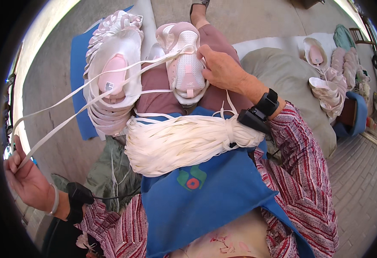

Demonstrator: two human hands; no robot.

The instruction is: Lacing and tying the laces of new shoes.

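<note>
A white and pink shoe upper (180, 71) with a mesh tongue lies across my thighs. My right hand (223, 69) is closed at its right side, fingertips pinching near the lace holes; exactly what they grip is partly hidden. A flat white shoelace (90, 102) runs in two taut strands from the upper to the far left. There my left hand (29, 180) holds the strands between closed fingers. Another strand trails from the upper's left side. On my lap, below the upper, rests a thick bundle of white laces (171, 144), tied near its right end.
A stack of nested shoe uppers (113, 103) with pink insoles stands left of my leg, on a blue sheet (79, 86). More pink and white uppers (326, 92) lie at the right, beyond a grey-green cloth-covered bulk (283, 86). A blue apron (205, 198) covers my lap.
</note>
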